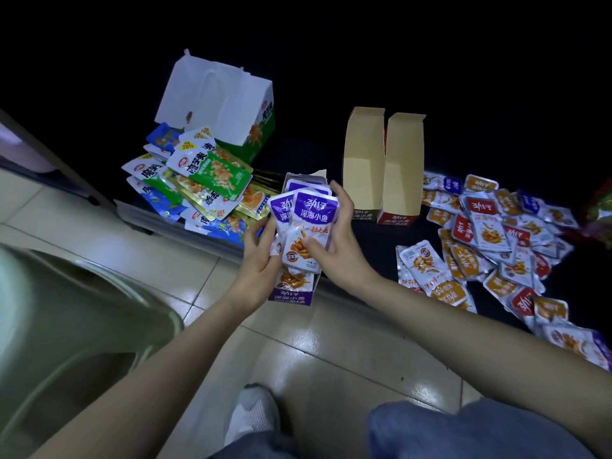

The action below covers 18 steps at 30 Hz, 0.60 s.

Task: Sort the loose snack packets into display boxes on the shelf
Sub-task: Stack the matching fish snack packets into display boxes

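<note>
both hands hold one stack of purple packets (306,223). the left hand (261,260) grips the left edge of the stack with curled fingers. the right hand (334,241) grips the right edge, with the thumb pressed on the face of the top packet and the fingers wrapped behind. the stack is held upright over the purple box (291,294), which sits directly under the grip at the front edge of the dark shelf (374,236). whether the stack's lower end rests inside the box cannot be told.

left of the grip and farther back lies a loose pile of green and blue packets (198,183), with an open white and green box (228,107) just behind it. right of the grip, near the right hand's fingertips, two open brown boxes (384,160) stand side by side. farther right, red and orange packets (490,246) lie spread on the shelf. below the grip, toward the person, are a tiled floor (298,342) and one white shoe (251,415).
</note>
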{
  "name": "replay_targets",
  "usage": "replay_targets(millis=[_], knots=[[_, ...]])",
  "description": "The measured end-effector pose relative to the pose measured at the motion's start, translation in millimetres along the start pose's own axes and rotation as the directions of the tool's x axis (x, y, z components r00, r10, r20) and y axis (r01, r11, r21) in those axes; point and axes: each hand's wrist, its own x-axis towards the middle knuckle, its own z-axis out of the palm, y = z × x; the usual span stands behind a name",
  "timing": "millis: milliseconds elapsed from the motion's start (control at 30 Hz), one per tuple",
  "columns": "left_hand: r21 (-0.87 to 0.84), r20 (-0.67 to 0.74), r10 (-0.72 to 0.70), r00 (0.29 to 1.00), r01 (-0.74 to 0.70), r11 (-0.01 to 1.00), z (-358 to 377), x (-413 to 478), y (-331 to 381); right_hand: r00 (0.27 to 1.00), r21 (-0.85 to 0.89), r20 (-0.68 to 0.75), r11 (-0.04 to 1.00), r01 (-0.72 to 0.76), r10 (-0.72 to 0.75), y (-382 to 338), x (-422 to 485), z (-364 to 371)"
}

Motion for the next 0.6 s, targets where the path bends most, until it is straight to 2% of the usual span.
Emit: replay_targets(millis=[200, 333, 433, 533, 600], knots=[[0.109, 0.08, 0.023, 0.997, -0.032, 0.994, 3, -5, -5, 0.998, 0.041, 0.018, 0.997, -0.062, 0.061, -2, 2, 3], [0.204, -0.083, 0.086, 0.993, -0.068, 0.977, -2, -9, -1, 0.996, 0.061, -0.056, 0.996, -0.066, 0.07, -4, 4, -1], [0.391, -0.234, 0.216, 0.948, -0.112, 0.913, -5, -13, -5, 0.994, 0.061, -0.077, 0.995, -0.076, 0.081, -4, 2, 1], [0.47, -0.249, 0.206, 0.946, -0.068, 0.88, -2, -19, -6, 0.994, 0.093, -0.064, 0.992, -0.081, 0.087, -2, 1, 6], [0.456, -0.254, 0.17, 0.952, -0.037, 0.889, 1, -22, -5, 0.995, 0.105, -0.049, 0.991, -0.086, 0.091, -2, 2, 8]])
